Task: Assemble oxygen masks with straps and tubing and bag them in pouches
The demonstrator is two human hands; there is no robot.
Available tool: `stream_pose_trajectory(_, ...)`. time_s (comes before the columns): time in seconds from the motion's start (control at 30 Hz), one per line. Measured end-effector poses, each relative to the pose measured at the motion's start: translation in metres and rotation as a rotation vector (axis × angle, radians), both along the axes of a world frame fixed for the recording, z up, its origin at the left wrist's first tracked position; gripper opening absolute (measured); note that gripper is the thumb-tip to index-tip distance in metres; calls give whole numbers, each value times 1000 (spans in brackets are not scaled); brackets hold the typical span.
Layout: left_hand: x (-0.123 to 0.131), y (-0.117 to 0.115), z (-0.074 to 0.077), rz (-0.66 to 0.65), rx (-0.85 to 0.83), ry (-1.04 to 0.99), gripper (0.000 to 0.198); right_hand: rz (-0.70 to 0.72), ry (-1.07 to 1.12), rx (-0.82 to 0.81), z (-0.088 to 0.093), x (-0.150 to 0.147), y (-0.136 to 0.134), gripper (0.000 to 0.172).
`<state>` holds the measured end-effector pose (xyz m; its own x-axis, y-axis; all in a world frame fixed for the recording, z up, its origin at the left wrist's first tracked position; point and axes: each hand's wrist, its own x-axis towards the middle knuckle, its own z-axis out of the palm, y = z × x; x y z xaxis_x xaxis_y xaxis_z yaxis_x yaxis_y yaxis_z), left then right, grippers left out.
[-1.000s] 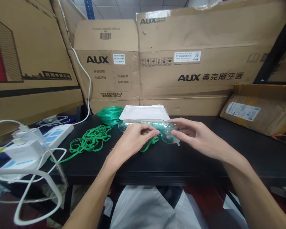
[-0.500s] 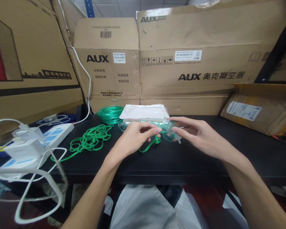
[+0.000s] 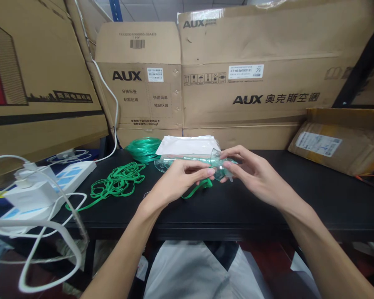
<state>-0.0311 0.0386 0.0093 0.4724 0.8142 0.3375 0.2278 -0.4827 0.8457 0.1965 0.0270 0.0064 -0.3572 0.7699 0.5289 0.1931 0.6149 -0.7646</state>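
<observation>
Plastic mask (image 3: 218, 170) looks clear, faintly green, curved and shiny.

Along the back of a black table (image 3: 262, 220) stand a narrow cardboard box (image 3: 127, 52) and, just beside it, a wide cardboard box (image 3: 277, 50), both printed "AUX", with a blue post (image 3: 115, 10) and a pale tiled ceiling (image 3: 158, 10) showing above them. Another large box (image 3: 43, 50), bearing a red printed panel, fills the left side, while a smaller brown carton (image 3: 358, 143) with a white label (image 3: 318, 143) sits tilted at the right. At the left lie a white power strip (image 3: 77, 171), a white adapter (image 3: 31, 197) and a tangle of white cables (image 3: 34, 225).
</observation>
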Motion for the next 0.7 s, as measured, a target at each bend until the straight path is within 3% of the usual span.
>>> stream_pose_trajectory(0.3, 5, -3, 1, -10, 41, -31, 31, -150, -72, 253, 2, -4, -3, 6)
stream_pose_trajectory(0.5, 8, -8, 3, -36, -1, 11, 32, -154, -36, 228, 3, -5, -6, 7)
stream_pose_trajectory(0.7, 12, -7, 1, 44, 30, 20, 56, -107, -75, 171, 4, -8, -12, 7)
